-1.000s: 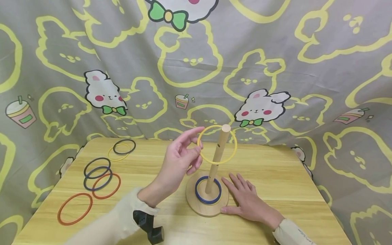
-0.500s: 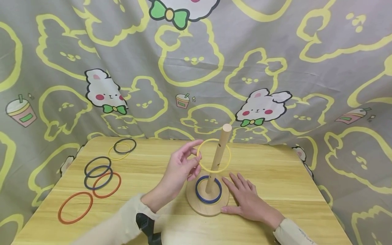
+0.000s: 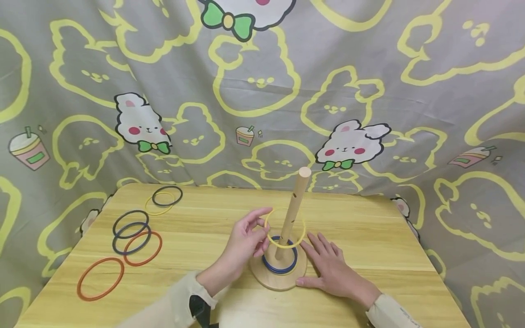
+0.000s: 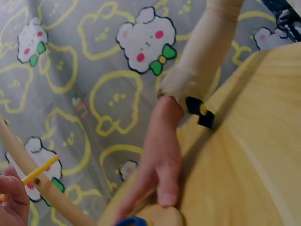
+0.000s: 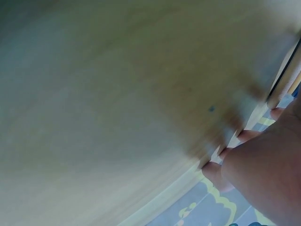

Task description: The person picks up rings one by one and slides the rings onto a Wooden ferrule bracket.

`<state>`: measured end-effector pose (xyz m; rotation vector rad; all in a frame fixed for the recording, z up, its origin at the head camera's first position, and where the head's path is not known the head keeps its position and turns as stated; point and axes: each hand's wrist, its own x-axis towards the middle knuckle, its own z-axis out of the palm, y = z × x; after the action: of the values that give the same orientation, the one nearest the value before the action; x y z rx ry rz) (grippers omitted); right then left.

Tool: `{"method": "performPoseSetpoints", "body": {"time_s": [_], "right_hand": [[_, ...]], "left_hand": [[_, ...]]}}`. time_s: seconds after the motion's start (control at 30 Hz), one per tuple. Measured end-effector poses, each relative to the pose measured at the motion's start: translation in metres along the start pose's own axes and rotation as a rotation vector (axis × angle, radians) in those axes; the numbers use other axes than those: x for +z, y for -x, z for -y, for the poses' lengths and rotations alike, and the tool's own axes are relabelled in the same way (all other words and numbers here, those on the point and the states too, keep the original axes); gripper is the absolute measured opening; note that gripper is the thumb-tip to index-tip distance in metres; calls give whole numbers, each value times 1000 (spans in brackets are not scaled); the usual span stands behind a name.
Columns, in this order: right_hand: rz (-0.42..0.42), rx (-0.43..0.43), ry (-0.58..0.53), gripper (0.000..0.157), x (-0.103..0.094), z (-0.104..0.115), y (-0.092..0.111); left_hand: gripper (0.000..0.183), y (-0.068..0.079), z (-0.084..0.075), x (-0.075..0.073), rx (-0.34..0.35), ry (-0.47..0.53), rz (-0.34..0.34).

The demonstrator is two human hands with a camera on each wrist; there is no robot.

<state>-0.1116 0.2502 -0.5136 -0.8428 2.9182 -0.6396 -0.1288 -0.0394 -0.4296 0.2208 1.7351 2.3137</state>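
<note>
My left hand [image 3: 246, 237] pinches a yellow ring [image 3: 304, 233] between thumb and fingers at its left side. That ring encircles the wooden peg [image 3: 294, 205], low on its shaft and just above the base; in the left wrist view the yellow ring [image 4: 42, 168] crosses the peg [image 4: 51, 195] edge-on. Around the foot of the peg lie blue rings [image 3: 280, 271], with a yellow edge showing under them. My right hand [image 3: 332, 269] lies flat with spread fingers, thumb and fingertips at the right rim of the round wooden base [image 3: 275, 283].
On the table's [image 3: 369, 228] left side lie two red rings [image 3: 79, 284], overlapping dark blue rings [image 3: 115, 246], and at the back a black ring [image 3: 180, 200] over a yellow ring [image 3: 157, 214]. A patterned curtain [image 3: 262, 91] hangs behind the table.
My left hand has lowered the yellow ring from the top of the peg down along it to near the base. My right hand has stayed in place.
</note>
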Motion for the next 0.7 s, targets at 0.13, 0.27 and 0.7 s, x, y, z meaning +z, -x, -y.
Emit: {"method": "performPoseSetpoints", "body": {"time_s": [0.13, 0.27, 0.7], "right_hand": [[1, 1, 0, 100, -1, 1, 0], [15, 2, -7, 99, -2, 2, 1], [5, 6, -24, 100, 0, 1, 0]], "left_hand": [[54, 0, 15, -4, -54, -7, -21], [54, 0, 29, -9, -100, -23, -31], [51, 1, 55, -15, -118, -116, -31]]}}
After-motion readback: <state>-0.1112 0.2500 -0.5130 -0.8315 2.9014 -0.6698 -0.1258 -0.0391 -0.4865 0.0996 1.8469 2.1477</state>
